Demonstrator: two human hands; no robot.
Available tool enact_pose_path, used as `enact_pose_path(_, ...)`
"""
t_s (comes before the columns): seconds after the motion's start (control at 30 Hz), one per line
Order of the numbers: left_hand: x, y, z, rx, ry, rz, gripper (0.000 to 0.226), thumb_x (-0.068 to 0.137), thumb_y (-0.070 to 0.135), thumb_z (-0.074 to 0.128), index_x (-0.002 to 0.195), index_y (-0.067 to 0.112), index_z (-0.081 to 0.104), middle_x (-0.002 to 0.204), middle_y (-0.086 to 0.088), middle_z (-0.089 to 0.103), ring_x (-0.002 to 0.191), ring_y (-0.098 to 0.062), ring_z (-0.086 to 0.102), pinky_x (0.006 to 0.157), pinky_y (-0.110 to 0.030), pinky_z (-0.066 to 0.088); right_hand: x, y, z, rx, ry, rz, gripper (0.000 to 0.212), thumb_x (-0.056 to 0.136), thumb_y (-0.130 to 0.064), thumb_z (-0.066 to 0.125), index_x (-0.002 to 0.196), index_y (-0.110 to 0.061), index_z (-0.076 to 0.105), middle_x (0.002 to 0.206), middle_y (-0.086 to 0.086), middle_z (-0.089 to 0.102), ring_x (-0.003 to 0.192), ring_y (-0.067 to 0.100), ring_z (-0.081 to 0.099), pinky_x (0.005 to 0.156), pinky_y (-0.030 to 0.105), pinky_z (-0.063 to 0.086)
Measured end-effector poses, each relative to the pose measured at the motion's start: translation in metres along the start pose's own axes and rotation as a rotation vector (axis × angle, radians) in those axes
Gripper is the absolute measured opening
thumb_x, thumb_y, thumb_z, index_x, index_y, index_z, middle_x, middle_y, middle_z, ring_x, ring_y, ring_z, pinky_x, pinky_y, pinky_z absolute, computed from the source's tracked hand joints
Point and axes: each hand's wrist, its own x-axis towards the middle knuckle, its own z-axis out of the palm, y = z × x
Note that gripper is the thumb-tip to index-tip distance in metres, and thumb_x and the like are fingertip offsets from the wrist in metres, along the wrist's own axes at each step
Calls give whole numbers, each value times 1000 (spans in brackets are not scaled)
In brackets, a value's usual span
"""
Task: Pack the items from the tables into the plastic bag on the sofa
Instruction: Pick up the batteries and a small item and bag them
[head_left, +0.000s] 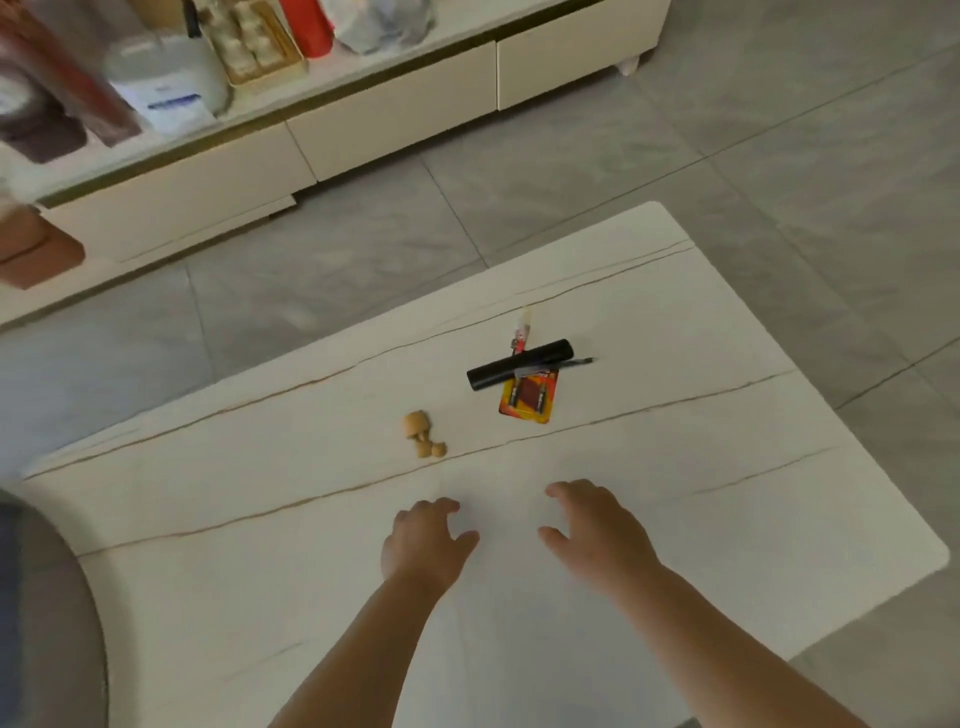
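Spreading across most of the lower view is a white marble-look table (675, 493) with thin brown veins running slantwise over its top, standing on a floor of grey tiles (779, 156). Beyond it, along the far side, runs a low cream cabinet (389, 119) with drawer fronts, its top crowded with blurred things: a red bottle (306, 26), a clear tub with a white and blue label (166, 78) and a crumpled plastic wrap (384, 21).

Both bare forearms reach forward over the near part of the table. The left hand (423, 540) hangs palm down with its fingers loosely curled and holds nothing; the right hand (592, 525) is likewise palm down, fingers relaxed and a little spread, also holding nothing. They are near each other but apart.

Farther out on the table lie the items. A black cylinder (519, 364), perhaps a torch, lies across the top of an orange card pack of batteries (527, 400). A small red and white tube (521, 332) pokes out behind the cylinder, and a thin dark pen (571, 362) lies just beside it. To the left, apart from this cluster, lies a small tan wooden figure (423, 434).
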Motion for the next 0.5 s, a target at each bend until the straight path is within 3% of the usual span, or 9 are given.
enact_pose_path(0.2,63,0,-9,76,73,2,62,92,40,55,147,27,29,155,0,26,141,-25,26,106,-39,39,80,11,1,-91,27,-24,55,94,-40,49,143,-22,32,152,2,30,138,22,31,106,37,39)
enact_pose_path(0.37,114,5,-4,73,188,-29,60,95,27,49,147,24,19,157,-5,6,142,-31,18,100,-44,46,151,22,-2,-243,88,-45,71,92,-47,47,149,-25,11,160,6,6,147,32,7,112,48,29)
enact_pose_path(0.5,142,9,7,98,216,-59,69,97,22,46,152,26,4,159,-6,-14,146,-33,6,106,-45,41,192,29,-2,-285,149,-37,67,97,-39,42,151,-24,5,160,7,1,148,32,0,113,49,27)
